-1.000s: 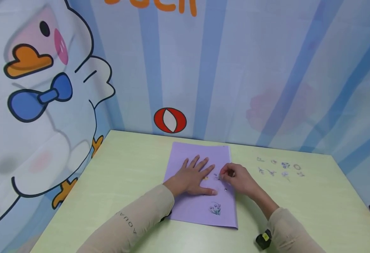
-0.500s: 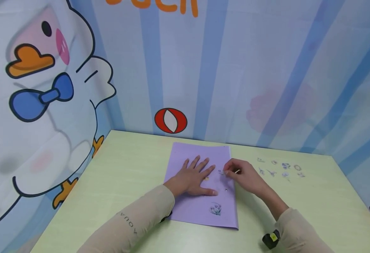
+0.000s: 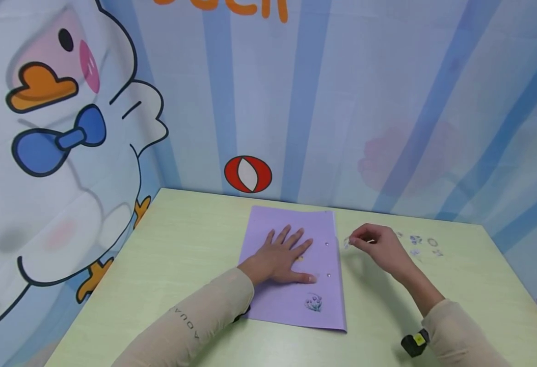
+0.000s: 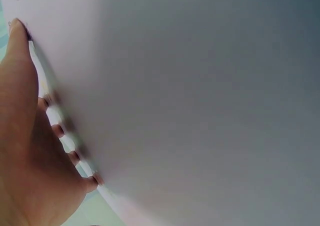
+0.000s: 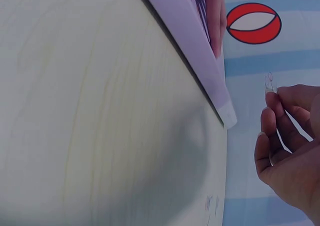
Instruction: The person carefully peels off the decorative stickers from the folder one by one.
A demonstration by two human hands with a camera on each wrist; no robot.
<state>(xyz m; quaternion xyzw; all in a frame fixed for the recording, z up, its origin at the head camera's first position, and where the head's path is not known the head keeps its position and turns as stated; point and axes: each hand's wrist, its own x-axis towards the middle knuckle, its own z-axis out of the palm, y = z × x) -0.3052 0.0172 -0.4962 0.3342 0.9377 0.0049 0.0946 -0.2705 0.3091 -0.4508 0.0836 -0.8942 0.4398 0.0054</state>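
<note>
My left hand rests flat with fingers spread on a purple folder, which lies on the table. Between thumb and forefinger my right hand pinches a small see-through sticker, held just off the folder's right edge. The right wrist view shows that sticker upright at the fingertips, its print too faint to make out. Near the folder's lower right sits a purple flower picture. A small yellow patch shows beside the left hand, partly covered.
Several small loose stickers lie in rows on the pale table, partly behind the right hand. Two small round studs mark the folder's right side. A printed cloth backdrop stands behind the table.
My right hand has moved right and slightly up, carrying the sticker from above the folder to beyond its right edge. The left hand has stayed in place.
</note>
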